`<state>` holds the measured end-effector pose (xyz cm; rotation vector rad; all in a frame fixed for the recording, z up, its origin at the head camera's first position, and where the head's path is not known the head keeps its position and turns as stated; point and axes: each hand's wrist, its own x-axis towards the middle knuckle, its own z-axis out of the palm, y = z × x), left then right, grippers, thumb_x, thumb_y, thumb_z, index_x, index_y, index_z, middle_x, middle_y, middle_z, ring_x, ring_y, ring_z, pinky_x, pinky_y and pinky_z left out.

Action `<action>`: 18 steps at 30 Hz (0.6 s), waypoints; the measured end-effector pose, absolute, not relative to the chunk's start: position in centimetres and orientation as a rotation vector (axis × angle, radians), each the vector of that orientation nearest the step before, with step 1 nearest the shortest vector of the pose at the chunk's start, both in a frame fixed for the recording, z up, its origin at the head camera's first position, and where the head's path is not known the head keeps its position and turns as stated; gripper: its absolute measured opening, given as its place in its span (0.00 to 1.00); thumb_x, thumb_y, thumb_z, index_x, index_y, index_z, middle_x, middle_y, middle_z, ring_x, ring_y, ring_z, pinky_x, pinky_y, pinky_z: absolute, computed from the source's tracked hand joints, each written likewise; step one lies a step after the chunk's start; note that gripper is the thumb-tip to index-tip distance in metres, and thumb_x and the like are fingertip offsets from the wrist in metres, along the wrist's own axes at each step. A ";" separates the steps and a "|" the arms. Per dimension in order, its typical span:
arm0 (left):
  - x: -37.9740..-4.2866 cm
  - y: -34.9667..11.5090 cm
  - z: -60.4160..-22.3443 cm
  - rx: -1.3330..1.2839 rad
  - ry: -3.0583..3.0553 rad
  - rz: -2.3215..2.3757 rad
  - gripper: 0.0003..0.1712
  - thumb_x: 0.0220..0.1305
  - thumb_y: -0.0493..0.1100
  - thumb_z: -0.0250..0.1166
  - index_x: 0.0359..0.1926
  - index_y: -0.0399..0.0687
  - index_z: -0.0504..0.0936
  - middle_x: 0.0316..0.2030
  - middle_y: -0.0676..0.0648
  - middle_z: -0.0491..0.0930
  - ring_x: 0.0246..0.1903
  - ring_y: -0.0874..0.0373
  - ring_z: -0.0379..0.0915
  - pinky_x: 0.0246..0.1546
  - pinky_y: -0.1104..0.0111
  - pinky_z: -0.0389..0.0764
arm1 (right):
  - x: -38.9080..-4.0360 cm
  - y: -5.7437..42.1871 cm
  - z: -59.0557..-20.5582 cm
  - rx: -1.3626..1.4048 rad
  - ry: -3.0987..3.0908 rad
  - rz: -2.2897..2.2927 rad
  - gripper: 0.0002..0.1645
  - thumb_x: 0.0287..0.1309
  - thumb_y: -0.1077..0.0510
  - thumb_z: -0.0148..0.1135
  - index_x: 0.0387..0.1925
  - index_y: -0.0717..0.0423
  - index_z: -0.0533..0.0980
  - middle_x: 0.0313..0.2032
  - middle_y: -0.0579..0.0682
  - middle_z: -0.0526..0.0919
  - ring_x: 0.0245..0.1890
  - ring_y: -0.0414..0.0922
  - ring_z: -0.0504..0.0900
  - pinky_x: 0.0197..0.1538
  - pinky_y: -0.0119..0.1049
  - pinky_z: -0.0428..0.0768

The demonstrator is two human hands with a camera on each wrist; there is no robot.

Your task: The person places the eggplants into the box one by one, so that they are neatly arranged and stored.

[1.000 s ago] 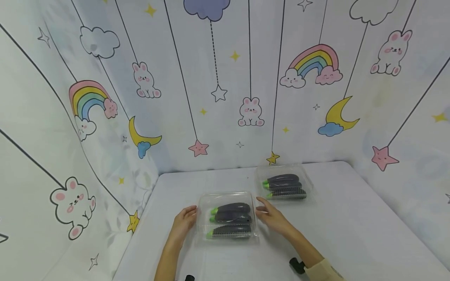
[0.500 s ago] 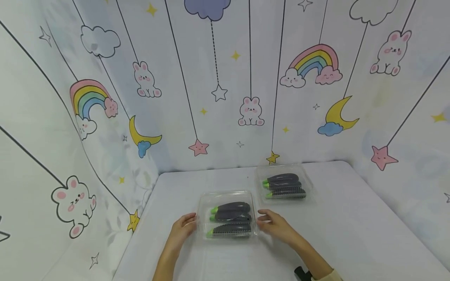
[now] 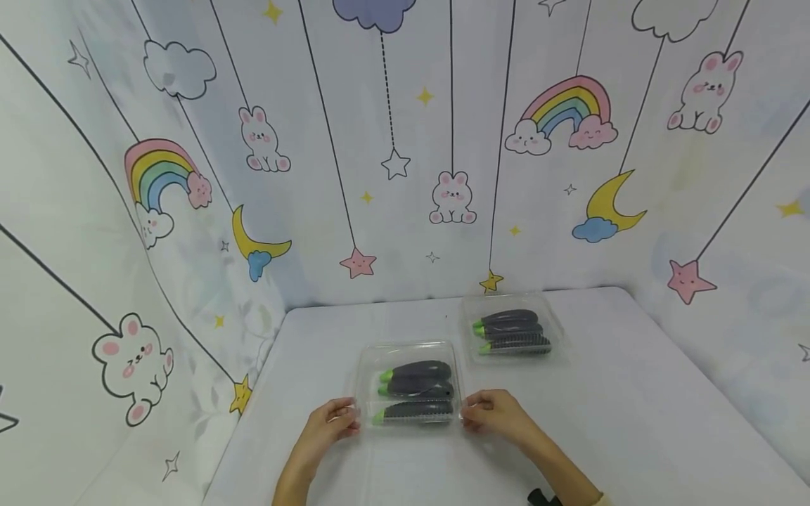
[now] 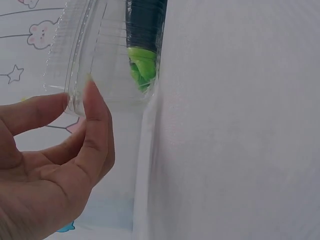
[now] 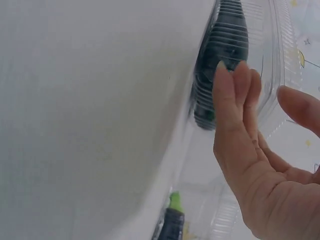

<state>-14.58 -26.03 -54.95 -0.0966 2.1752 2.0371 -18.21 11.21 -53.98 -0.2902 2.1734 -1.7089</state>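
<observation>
A clear plastic box (image 3: 366, 383) with a lid lies on the white table in the head view. Dark eggplants (image 3: 415, 388) with green stem ends show through it. My left hand (image 3: 319, 430) pinches the box's rim at the near left corner, thumb and fingertips on either side, as the left wrist view shows. At the near right corner is my right hand (image 3: 501, 416). Its fairly straight fingers (image 5: 227, 95) lie along the box's side in the right wrist view, with the thumb apart at the rim. Whether the lid is fastened cannot be seen.
A second clear box (image 3: 549, 309) with similar eggplants (image 3: 509, 329) stands farther back on the right. Behind the white table (image 3: 633, 407) hangs a cloth (image 3: 405, 232) printed with rabbits, stars and rainbows.
Both hands have slid toward me along the box's sides, down to its near corners. The left thumb and fingers have closed in on the rim. Both boxes stay where they were.
</observation>
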 end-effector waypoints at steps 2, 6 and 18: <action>-14.5 -26.1 -54.9 -0.087 2.171 2.033 0.30 0.75 0.41 0.63 0.67 0.22 0.69 0.50 0.37 0.79 0.44 0.50 0.81 0.48 0.64 0.88 | -18.3 11.1 -54.1 -0.252 2.099 -1.749 0.22 0.68 0.58 0.67 0.50 0.77 0.78 0.36 0.59 0.89 0.37 0.55 0.91 0.43 0.46 0.91; -14.5 -26.1 -55.0 -0.115 2.157 2.036 0.26 0.75 0.40 0.63 0.63 0.22 0.70 0.47 0.36 0.81 0.42 0.52 0.81 0.45 0.65 0.88 | -18.7 11.1 -54.4 -0.195 1.975 -1.800 0.22 0.69 0.58 0.66 0.48 0.78 0.79 0.35 0.58 0.89 0.34 0.52 0.91 0.42 0.47 0.91; -14.5 -26.2 -55.5 -0.147 1.966 2.109 0.17 0.75 0.38 0.61 0.52 0.24 0.73 0.38 0.43 0.82 0.37 0.56 0.83 0.42 0.67 0.89 | -19.3 11.2 -55.2 -0.120 1.787 -1.901 0.21 0.67 0.61 0.67 0.48 0.79 0.78 0.36 0.62 0.90 0.37 0.51 0.92 0.45 0.46 0.91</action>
